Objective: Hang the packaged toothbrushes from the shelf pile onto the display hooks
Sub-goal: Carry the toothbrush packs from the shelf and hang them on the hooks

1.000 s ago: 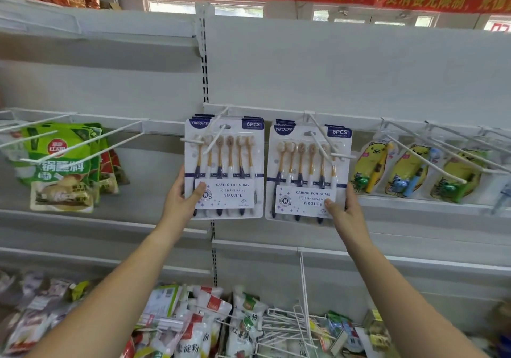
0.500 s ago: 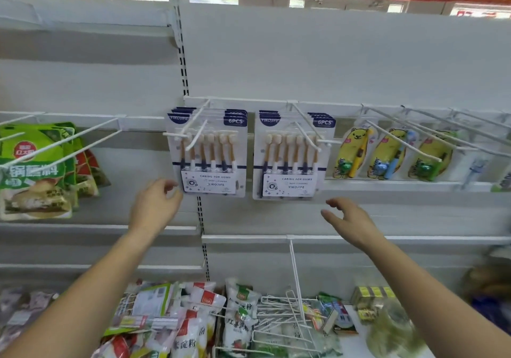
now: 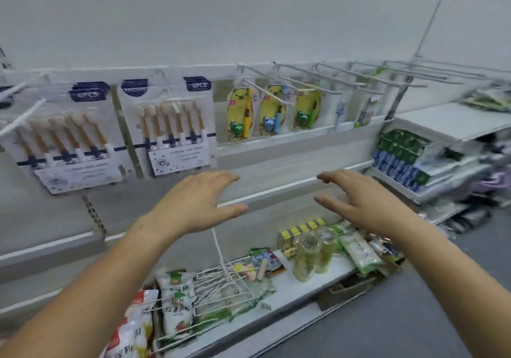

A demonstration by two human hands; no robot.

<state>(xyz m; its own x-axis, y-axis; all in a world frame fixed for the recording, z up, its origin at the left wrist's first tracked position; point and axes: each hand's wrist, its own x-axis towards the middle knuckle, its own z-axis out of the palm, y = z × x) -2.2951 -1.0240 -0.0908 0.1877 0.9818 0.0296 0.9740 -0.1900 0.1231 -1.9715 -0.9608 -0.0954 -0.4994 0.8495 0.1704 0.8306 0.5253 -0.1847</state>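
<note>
Plastic, perhaps glossy toothbrush packs [image 3: 168, 125] — flat hands [image 3: 193, 205] [image 3: 367, 200] outspread.

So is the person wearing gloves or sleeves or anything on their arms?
No. The left hand and right hand are bare: no gloves, rings or bracelets show. The left forearm and right forearm are bare too, with no sleeves or watch in view. It is blurry, so tiny things could be missed.

Display hooks [image 3: 268, 92] jut toward me on the far right. Nearer, loose wire hooks [image 3: 221, 283] clutter the bottom shelf [image 3: 293, 288]; I could reach its bare patch just right of them.
</note>
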